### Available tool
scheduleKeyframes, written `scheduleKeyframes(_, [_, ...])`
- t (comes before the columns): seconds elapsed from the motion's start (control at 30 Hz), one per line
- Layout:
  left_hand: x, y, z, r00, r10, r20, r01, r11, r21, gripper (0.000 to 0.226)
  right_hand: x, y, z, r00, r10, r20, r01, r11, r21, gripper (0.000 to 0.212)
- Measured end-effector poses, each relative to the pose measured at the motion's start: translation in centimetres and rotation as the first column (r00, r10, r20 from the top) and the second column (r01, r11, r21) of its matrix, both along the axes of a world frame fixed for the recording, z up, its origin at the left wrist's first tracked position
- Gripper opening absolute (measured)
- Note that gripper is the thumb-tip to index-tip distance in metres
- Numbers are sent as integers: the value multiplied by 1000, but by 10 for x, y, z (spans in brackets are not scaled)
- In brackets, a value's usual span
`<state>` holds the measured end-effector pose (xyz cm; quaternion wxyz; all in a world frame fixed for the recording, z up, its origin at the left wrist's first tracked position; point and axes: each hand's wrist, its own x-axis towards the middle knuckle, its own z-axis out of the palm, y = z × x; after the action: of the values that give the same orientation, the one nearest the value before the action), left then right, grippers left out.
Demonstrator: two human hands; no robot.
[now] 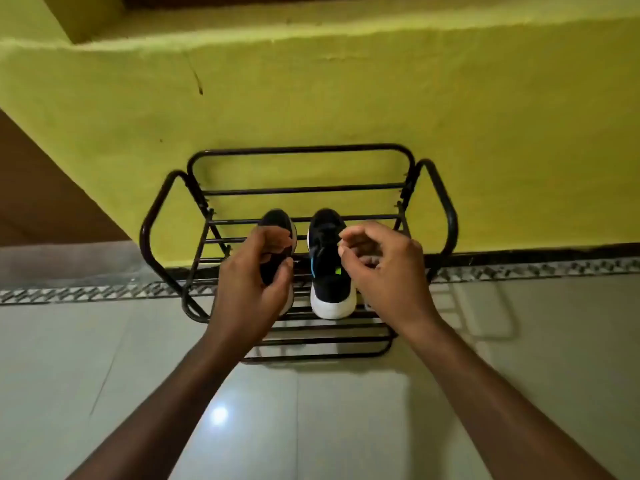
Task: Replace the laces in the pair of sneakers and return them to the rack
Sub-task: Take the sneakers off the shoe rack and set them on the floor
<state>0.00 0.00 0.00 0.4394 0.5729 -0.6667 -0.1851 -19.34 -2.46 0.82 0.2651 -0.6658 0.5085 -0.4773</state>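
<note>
Black metal rack [301, 149] on tiled floor [86, 341], two black sneakers [332, 282] side by side on it

Glossy black metal rack [450, 216], rough matt wall [346, 98], glossy tiled floor [311, 427].

**Dim indoor light, soft and warped frame**

Dim overall, w/ yellow-green cast off wall [346, 98]. One round glare spot on glossy floor [219, 415], prob. from an overhead src. Faint grey shadow or reflection of rack [301, 149] on tiles at right; can't tell which. Forearms dark, underexposed at btm. Mild motion blur on left hand [256, 282], right hand [384, 271] & toe of left sneaker [277, 220]. Fine detail smeared, compression look. Strong wide-angle bending of ledge [346, 29] & patterned floor border [69, 294] twd edges. Corners softer than centre.
</note>
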Motion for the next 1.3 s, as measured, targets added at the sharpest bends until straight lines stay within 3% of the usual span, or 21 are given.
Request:
scheduleKeyframes(0.1, [17, -18, -56, 982, 16, 186, -19, 1000, 12, 36, 14, -15, -51, 972, 63, -225, -65, 998, 1, 16])
scheduleKeyframes(0.2, [32, -32, -104, 943, 8, 331, -27, 998, 50, 41, 22, -32, -91, 839, 159, -521, -129, 987, 93, 28])
scheduleKeyframes(0.27, [47, -37, -127, 878, -6, 479, -13, 999, 36, 41, 24, -37, -109, 718, 164, -677, -111, 986, 122, 32])
scheduleKeyframes(0.33, [58, -40, -143, 786, -27, 617, -8, 999, 53, 45, 27, -41, -123, 672, 120, -731, -80, 993, 90, 36])
scheduleKeyframes(0.43, [66, -35, -155, 682, -28, 731, 2, 999, 36, 51, 33, -38, -131, 654, 71, -753, -88, 996, 17, 36])
scheduleKeyframes(0.77, [56, 36, -126, 716, -60, 696, 67, 998, 17, 44, 21, 45, -111, 742, 161, -651, -208, 978, 5, 36])
scheduleKeyframes(0.87, [51, 74, -124, 693, -85, 716, 95, 995, 25, 47, 10, 90, -112, 698, 190, -691, -261, 965, 2, 37])
scheduleKeyframes(1.1, [36, 168, -154, 592, -71, 803, 252, 962, -101, 58, -18, 194, -152, 473, 165, -865, -416, 908, -54, 34])
scheduleKeyframes(1.3, [40, 237, -196, 584, -130, 801, 350, 931, -104, 52, -44, 247, -199, 554, 267, -789, -437, 899, -2, 33])
